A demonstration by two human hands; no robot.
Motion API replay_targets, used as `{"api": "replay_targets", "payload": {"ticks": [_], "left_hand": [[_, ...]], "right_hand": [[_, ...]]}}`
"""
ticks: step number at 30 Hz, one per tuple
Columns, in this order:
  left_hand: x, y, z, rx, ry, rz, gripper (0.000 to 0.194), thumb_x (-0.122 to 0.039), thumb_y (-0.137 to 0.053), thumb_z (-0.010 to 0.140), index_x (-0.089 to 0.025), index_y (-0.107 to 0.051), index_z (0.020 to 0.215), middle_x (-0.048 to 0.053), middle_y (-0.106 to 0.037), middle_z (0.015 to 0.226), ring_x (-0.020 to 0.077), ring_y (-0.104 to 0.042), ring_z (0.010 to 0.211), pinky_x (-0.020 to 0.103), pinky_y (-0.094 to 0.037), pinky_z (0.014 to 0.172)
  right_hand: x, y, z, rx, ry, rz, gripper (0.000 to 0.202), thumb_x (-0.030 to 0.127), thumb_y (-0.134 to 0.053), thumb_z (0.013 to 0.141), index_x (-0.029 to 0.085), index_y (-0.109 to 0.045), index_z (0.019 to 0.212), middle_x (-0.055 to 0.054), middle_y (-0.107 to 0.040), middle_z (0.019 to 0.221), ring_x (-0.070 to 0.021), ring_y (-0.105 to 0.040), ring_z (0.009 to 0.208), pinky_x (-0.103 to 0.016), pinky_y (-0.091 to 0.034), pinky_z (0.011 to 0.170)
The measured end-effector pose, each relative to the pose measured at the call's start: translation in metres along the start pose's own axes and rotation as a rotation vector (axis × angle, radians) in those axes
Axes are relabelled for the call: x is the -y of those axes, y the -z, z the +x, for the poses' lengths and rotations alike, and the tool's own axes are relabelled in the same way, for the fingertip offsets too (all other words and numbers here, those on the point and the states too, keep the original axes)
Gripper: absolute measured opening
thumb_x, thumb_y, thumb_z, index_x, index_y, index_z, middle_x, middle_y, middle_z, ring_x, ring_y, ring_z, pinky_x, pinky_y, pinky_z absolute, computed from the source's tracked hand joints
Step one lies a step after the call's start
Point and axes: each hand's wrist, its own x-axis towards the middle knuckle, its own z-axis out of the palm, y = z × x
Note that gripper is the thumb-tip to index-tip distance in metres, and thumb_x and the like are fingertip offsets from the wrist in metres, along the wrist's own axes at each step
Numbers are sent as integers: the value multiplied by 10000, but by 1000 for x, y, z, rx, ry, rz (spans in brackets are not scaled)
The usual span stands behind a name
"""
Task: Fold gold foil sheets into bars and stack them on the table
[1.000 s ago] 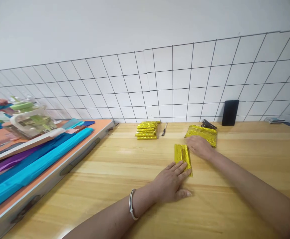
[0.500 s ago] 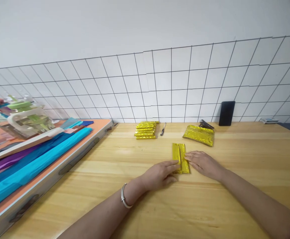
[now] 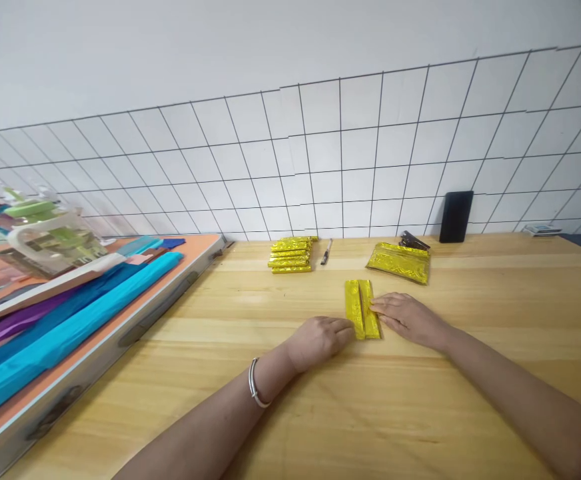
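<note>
A folded piece of gold foil paper [image 3: 354,303] lies flat on the wooden table, its two side flaps meeting along a narrow gap down the middle. At its lower left edge is my left hand [image 3: 320,341], fingers bent and closed on that edge; the fingertips are partly hidden. My right hand [image 3: 408,319] rests on the opposite side, with its fingers stretched out and their tips touching the right edge of the foil. A silver bangle [image 3: 255,383] circles my left wrist.
Behind the foil lie a stack of rolled gold foil strips [image 3: 290,256], a pen [image 3: 326,253], a flat gold foil packet [image 3: 399,263] and a black clip or stapler [image 3: 413,241]. A black phone-like slab [image 3: 456,217] leans on the tiled wall. Coloured paper rolls [image 3: 85,327] cover the left side.
My left hand has drawn back from the middle of the foil to its left edge, its fingers now bent. My right hand stays at the right edge. The view has tilted slightly.
</note>
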Motion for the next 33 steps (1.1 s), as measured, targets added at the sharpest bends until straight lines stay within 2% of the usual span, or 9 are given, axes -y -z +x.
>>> {"api": "replay_targets", "payload": {"ticks": [4,7,11,18,25,29,33], "left_hand": [[-1,-5,1,-68,163,-77,218,-205,-369,920,-187,-559,1025,66,-646,934,136,-625,840,228,-498,743],[-3,-6,1,-85,230,-121,209,-223,-382,913,-195,-573,992,55,-645,886,138,-624,816,224,-490,728],[-3,-7,2,-88,270,-153,202,-224,-390,906,-193,-572,989,52,-641,883,143,-622,810,225,-478,714],[-1,-9,2,-91,321,-176,204,-196,-393,896,-201,-559,1016,33,-641,916,147,-621,820,230,-467,710],[-1,-10,1,-115,305,-173,198,-193,-396,890,-199,-566,992,37,-642,885,145,-618,808,231,-464,708],[-1,-9,1,-117,313,-162,198,-184,-390,885,-190,-567,973,36,-640,865,144,-613,775,234,-461,689],[-3,-9,2,-109,306,-178,195,-205,-402,884,-194,-568,987,40,-641,880,149,-612,807,248,-470,724]], "right_hand": [[7,4,-4,16,17,-48,406,350,-408,894,261,-500,1280,-59,-537,1287,-236,-468,1173,-432,-371,971],[15,9,-6,51,29,-83,425,357,-419,886,262,-484,1295,-64,-500,1324,-247,-443,1196,-443,-352,988],[27,15,-6,90,50,-80,459,388,-476,852,259,-485,1293,-77,-521,1296,-262,-452,1179,-457,-346,990],[39,15,-3,59,79,-75,565,529,-541,784,218,-513,1255,-112,-554,1240,-286,-482,1140,-473,-376,968],[39,6,-3,-7,57,-151,421,403,-509,839,164,-545,1184,-125,-594,1180,-256,-514,1122,-423,-414,960],[38,4,-2,-52,101,-170,271,314,-489,860,191,-604,1072,-103,-611,1158,-234,-535,1103,-412,-433,945],[37,2,-1,-130,173,-181,224,230,-476,873,200,-618,1043,-74,-649,1085,-200,-571,1040,-384,-455,930]]}}
